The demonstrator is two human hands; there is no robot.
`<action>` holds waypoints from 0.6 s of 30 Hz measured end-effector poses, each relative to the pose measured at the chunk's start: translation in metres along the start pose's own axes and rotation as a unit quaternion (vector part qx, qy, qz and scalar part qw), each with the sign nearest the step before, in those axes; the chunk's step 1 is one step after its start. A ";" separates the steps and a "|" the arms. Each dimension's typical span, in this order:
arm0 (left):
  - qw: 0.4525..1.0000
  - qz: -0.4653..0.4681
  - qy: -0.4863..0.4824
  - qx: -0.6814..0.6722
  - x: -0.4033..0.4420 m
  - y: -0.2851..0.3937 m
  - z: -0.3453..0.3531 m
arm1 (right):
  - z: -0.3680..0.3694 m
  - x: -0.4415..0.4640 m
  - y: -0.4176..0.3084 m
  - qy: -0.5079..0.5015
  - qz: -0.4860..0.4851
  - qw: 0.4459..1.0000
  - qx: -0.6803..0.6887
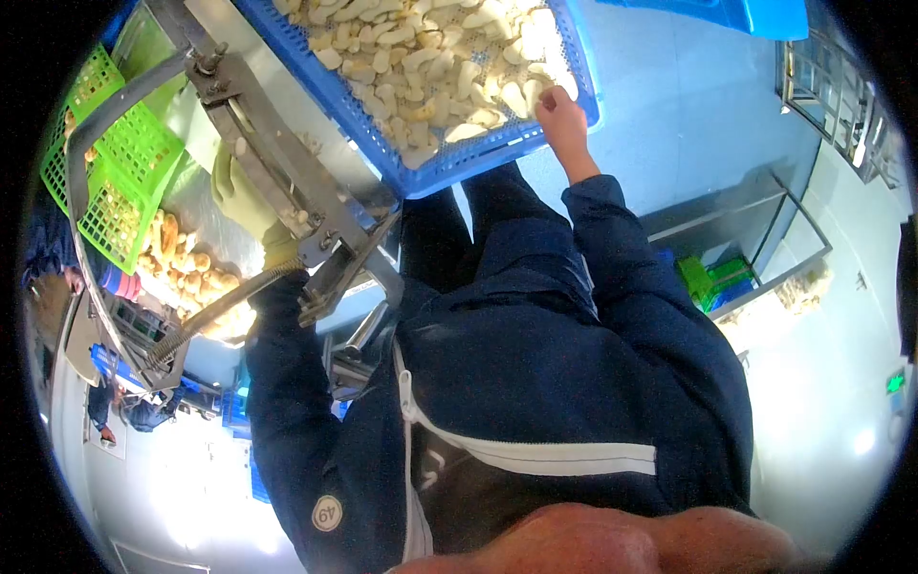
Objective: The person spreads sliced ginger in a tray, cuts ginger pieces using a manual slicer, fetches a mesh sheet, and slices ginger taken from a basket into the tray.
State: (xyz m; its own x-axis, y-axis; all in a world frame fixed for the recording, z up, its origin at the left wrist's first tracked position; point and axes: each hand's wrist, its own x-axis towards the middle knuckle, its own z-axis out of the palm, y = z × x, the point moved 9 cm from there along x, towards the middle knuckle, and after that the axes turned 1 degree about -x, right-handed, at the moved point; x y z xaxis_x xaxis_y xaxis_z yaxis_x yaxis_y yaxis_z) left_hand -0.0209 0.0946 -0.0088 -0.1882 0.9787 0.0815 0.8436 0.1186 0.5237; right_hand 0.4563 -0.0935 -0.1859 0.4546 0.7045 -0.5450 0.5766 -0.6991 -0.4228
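Note:
My bare right hand (562,120) is at the near right corner of a blue perforated crate (459,153). Its fingers are pinched on a pale mushroom slice (566,84). Many similar slices (421,67) cover the crate floor. My left hand (239,196), in a yellow-green glove, is behind the arm of a metal slicing machine (277,163). Its fingers look stretched out and hold nothing that I can see; the machine hides part of the hand. Whole brown-capped mushrooms (196,277) lie on the metal surface beside that glove.
Green perforated baskets (124,191) stand at the left, some with mushrooms inside. A curved metal bar and a coil spring (206,320) belong to the machine. Other people's hands (107,435) show at the far left. A metal-framed stand (755,220) is at the right.

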 end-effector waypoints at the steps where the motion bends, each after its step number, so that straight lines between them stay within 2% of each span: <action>1: 0.999 0.019 0.000 0.025 0.000 -0.008 0.001 | 0.000 0.002 -0.004 0.008 -0.003 1.000 0.002; 4: 0.992 0.106 0.003 0.064 -0.001 -0.005 -0.001 | -0.016 -0.003 -0.039 0.111 -0.120 0.985 -0.056; 5: 0.988 0.137 0.009 0.068 -0.002 0.001 0.001 | -0.020 -0.008 -0.048 0.115 -0.115 0.985 -0.057; 8: 0.995 0.077 0.010 0.058 0.002 0.001 0.000 | 0.020 -0.015 -0.064 0.026 -0.138 0.989 -0.048; 11: 0.993 0.101 -0.006 0.066 0.001 0.011 0.000 | 0.058 -0.033 -0.096 -0.054 -0.191 0.976 -0.089; 14: 0.998 0.057 0.000 0.031 0.001 0.013 -0.002 | 0.066 -0.034 -0.103 0.026 -0.236 0.962 -0.133; 15: 0.998 0.054 0.000 0.030 0.000 0.012 -0.003 | 0.067 -0.035 -0.101 0.026 -0.239 0.963 -0.120; 18: 0.991 0.113 0.008 0.068 0.000 0.015 -0.001 | 0.063 -0.034 -0.096 0.020 -0.249 0.965 -0.083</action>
State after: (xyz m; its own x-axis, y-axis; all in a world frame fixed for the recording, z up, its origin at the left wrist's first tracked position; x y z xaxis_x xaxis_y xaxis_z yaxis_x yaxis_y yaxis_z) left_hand -0.0085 0.0962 -0.0003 0.0068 0.9803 0.1974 0.9249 -0.0812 0.3715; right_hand 0.3425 -0.0579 -0.1727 0.1170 0.9545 -0.2742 0.8295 -0.2457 -0.5016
